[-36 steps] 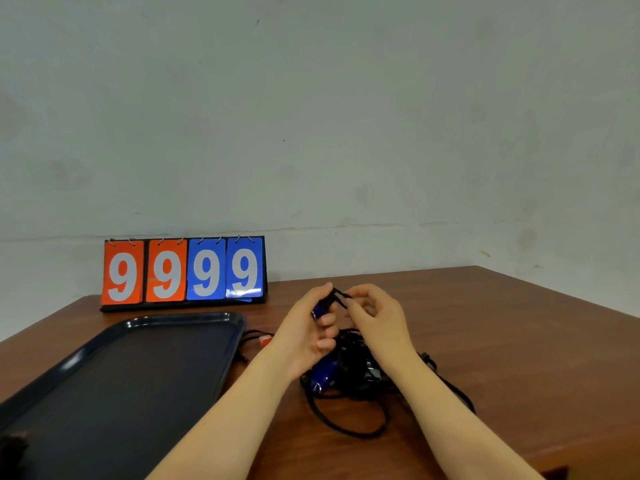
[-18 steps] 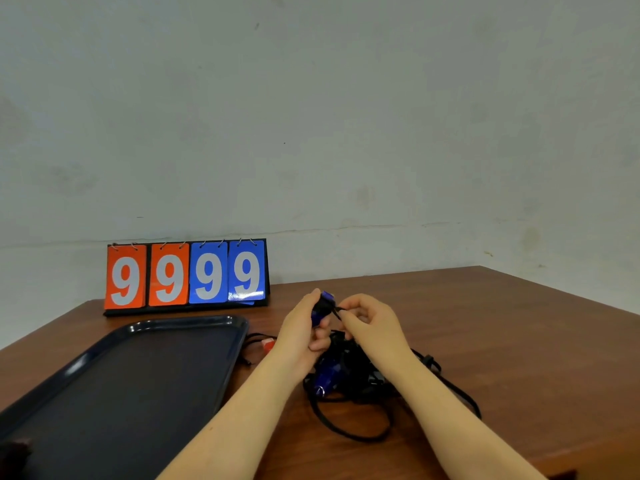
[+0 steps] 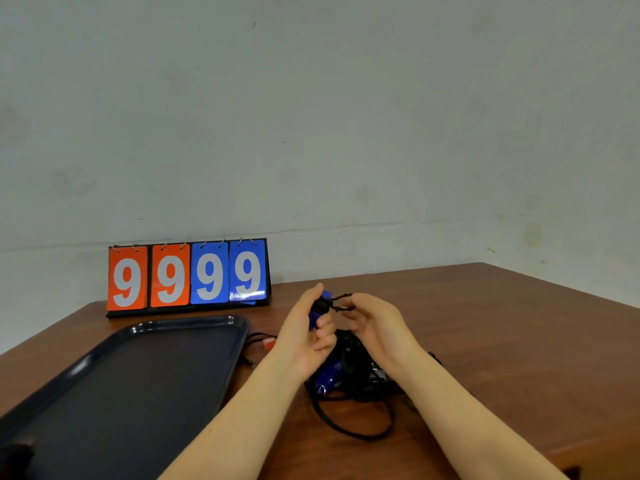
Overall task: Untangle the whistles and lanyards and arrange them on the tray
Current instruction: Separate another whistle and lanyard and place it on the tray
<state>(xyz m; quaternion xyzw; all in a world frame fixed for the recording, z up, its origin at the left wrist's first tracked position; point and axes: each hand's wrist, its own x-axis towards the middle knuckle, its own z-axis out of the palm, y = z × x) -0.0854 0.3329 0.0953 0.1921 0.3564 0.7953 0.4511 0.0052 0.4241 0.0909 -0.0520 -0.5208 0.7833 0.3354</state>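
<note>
- Leftmost, the dark tray (image 3: 104, 393) lies along the desk's (image 3: 502, 341) left edge with nothing on it; a flip scoreboard (image 3: 187, 275) stands behind it at the back edge.
- Next, a red whistle (image 3: 269, 342) peeks out just beside the tray's right rim.
- Centrally, the left hand (image 3: 304, 337) grips a blue whistle (image 3: 320, 308), fingers curled round it, raised above the pile.
- Just right, the right hand (image 3: 374, 323) pinches that whistle's black cord (image 3: 341, 303).
- Below both, the tangled whistles and lanyards (image 3: 349, 375) rest mid-desk, near the front edge.
- Judged step: freeing the first whistle; the next move likely calls for drawing its cord clear of the knot, then carrying it left.
</note>
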